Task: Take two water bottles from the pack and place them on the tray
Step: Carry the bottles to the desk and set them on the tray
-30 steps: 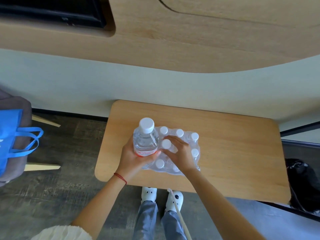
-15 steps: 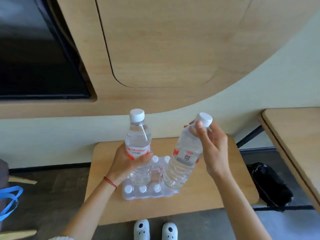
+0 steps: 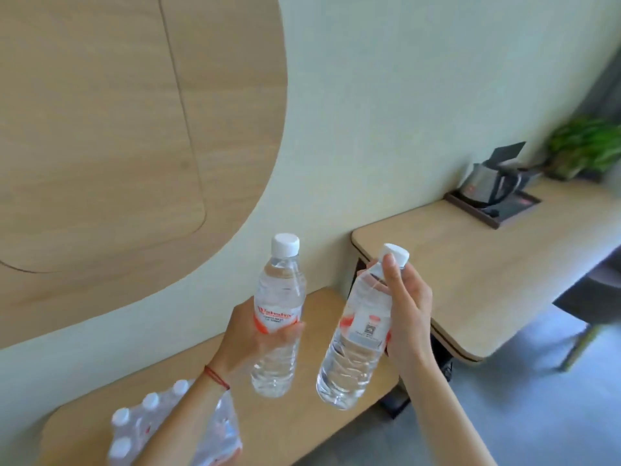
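Head view: both bottles are out of the pack [image 3: 174, 428] and in the air, so the picking step looks done and the carry to the tray [image 3: 494, 210] is in hand. The left hand [image 3: 248, 341] is closed around the left bottle [image 3: 279, 317] at its label band, holding it upright. The right hand [image 3: 408, 317] is wrapped around the right bottle [image 3: 358, 334] from the side, forefinger up near the white cap, and this bottle leans with its cap toward the right. The pack, with its remaining white-capped bottles under clear film, lies on the low table [image 3: 302, 415] at the lower left, partly behind the left forearm.

The dark tray sits well apart on the long desk [image 3: 470, 264] to the right, with a kettle [image 3: 484, 179] standing on it. The next move, I judge, calls for carrying both bottles across to the desk and standing them on the tray's free part beside the kettle.

Writing: the left bottle carries a white and red-orange label with a red brand word too blurred to read. The right bottle shows a white panel with a small square code; its text is illegible.
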{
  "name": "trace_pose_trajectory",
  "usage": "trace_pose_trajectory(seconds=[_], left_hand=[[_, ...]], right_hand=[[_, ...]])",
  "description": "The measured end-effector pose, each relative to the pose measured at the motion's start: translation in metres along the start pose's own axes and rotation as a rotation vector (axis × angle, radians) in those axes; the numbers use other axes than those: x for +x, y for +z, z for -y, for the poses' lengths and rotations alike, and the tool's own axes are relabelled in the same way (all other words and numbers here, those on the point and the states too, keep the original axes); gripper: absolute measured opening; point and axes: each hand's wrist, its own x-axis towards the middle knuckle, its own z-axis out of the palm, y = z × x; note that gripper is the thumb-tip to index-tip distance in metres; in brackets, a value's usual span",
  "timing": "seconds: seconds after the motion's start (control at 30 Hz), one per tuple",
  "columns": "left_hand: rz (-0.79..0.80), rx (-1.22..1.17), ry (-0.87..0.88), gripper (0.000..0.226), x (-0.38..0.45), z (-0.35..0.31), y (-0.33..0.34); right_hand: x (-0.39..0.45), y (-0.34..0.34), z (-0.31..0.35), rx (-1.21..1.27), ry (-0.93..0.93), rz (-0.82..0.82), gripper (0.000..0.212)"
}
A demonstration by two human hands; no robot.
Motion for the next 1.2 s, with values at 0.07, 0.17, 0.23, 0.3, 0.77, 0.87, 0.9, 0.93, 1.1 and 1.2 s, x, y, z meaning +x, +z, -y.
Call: trace_pose_trajectory(seconds=[0.07, 0.17, 0.23, 0.3, 0.77, 0.87, 0.9, 0.93, 1.1, 1.2], left_hand=[[0.02, 0.003, -0.005, 0.034, 0.006, -0.003, 0.044], [0.078, 0.028, 0.005, 0.043, 0.014, -0.009, 0.114], [0.098, 0.021, 0.013, 0.048, 0.023, -0.013, 0.158], [0.141, 0.019, 0.011, 0.06, 0.034, -0.018, 0.201], [0.339, -0.017, -0.004, 0.045, 0.182, -0.034, 0.477], [0.351, -0.026, -0.005, 0.046, 0.215, -0.041, 0.528], [0.355, -0.026, -0.009, 0.046, 0.226, -0.043, 0.545], [0.361, -0.024, -0.012, 0.046, 0.236, -0.046, 0.561], [0.377, -0.004, -0.016, 0.048, 0.276, -0.055, 0.638], [0.372, -0.001, -0.018, 0.06, 0.296, -0.057, 0.684]], right_hand=[[0.009, -0.042, -0.001, -0.007, -0.007, -0.041, 0.035], [0.022, -0.106, -0.004, -0.004, 0.01, -0.067, 0.035], [0.033, -0.146, -0.004, -0.029, 0.021, -0.086, 0.039], [0.044, -0.185, -0.005, -0.057, 0.028, -0.112, 0.039], [0.193, -0.414, -0.017, -0.179, -0.016, -0.424, 0.03], [0.23, -0.46, -0.018, -0.175, -0.04, -0.444, 0.037], [0.243, -0.476, -0.018, -0.172, -0.046, -0.453, 0.038], [0.254, -0.491, -0.018, -0.174, -0.048, -0.46, 0.037], [0.305, -0.566, -0.03, -0.175, -0.061, -0.462, 0.016], [0.337, -0.608, -0.038, -0.161, -0.058, -0.449, 0.02]])
